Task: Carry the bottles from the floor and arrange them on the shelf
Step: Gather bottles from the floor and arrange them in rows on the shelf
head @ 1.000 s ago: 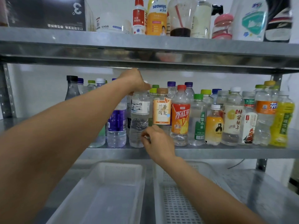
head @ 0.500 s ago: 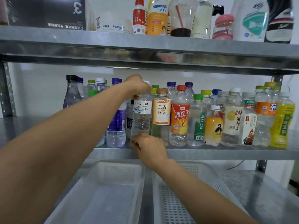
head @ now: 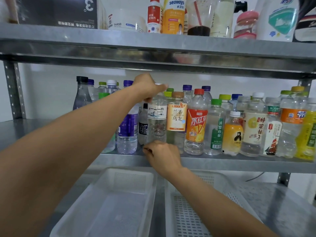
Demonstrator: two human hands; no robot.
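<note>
Bottle (head: 157, 120) stands near shelf (head: 222, 163) front edge, left hand (head: 147, 88) gripping its top.

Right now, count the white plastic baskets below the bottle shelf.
2. The left basket below the left forearm; right basket beside it, partly behind the right forearm. More may lie out of frame.
</note>
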